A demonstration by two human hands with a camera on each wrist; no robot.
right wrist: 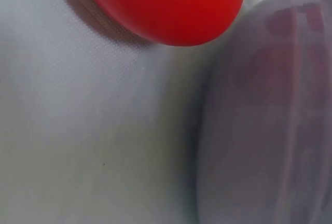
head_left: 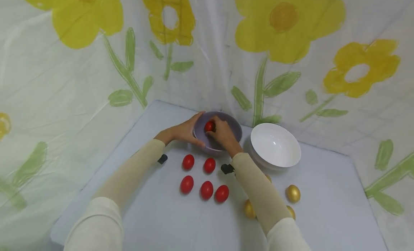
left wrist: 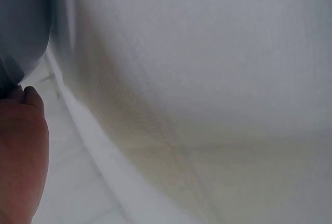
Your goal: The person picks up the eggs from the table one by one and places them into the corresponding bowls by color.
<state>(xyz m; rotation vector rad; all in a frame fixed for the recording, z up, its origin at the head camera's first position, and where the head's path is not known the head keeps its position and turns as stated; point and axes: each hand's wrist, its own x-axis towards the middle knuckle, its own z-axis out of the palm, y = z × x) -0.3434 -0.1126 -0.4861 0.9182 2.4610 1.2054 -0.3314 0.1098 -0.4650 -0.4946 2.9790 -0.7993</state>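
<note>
A purple bowl [head_left: 232, 122] stands at the back of the table, its outer wall large in the right wrist view. My left hand [head_left: 187, 131] holds the bowl's left side, fingers at the far rim and thumb toward the front. Inside the bowl, my right hand [head_left: 224, 133] grips a red egg [head_left: 209, 126] between fingers and thumb. Several more red eggs [head_left: 206, 190] lie on the table in front of the bowl. One red egg [right wrist: 171, 6] shows close up in the right wrist view. Whether other eggs lie under the right hand is hidden.
Right of the purple bowl, close beside it, is a white bowl [head_left: 275, 145]. Several golden eggs [head_left: 293, 193] lie around my right forearm, some partly covered by it. A flower-printed curtain [head_left: 207, 64] hangs behind the pale table [head_left: 155, 215].
</note>
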